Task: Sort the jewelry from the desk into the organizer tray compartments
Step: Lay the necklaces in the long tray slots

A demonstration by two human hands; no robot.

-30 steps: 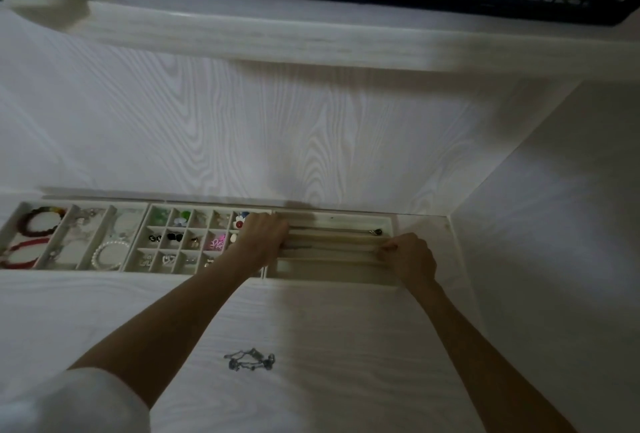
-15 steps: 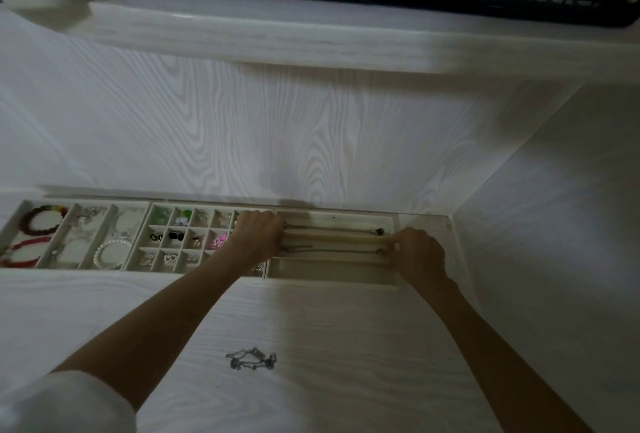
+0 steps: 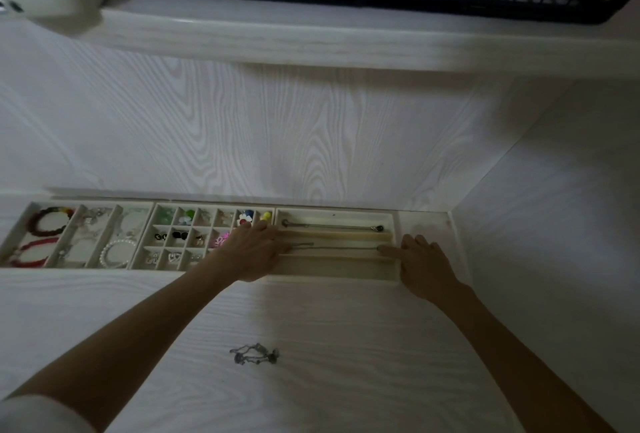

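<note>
Laying a thin necklace straight along the middle slot of the long-slotted tray is the step in hand: the left hand rests at the slot's left end with its fingers lying fairly flat over the chain's end, and the right hand has one straight finger pressing the other end, neither visibly pinching it as far as the dim light shows. Another necklace already lies stretched in the slot behind, and the near slot looks bare. One tangled chain lies on the desk, well apart from the trays, so the sorting seems nearly finished. The next move probably calls for lifting both hands off without dragging the chain, then picking up the tangled one, loosening it and stretching it into the near slot. No brand, label or writing can be read anywhere
</note>
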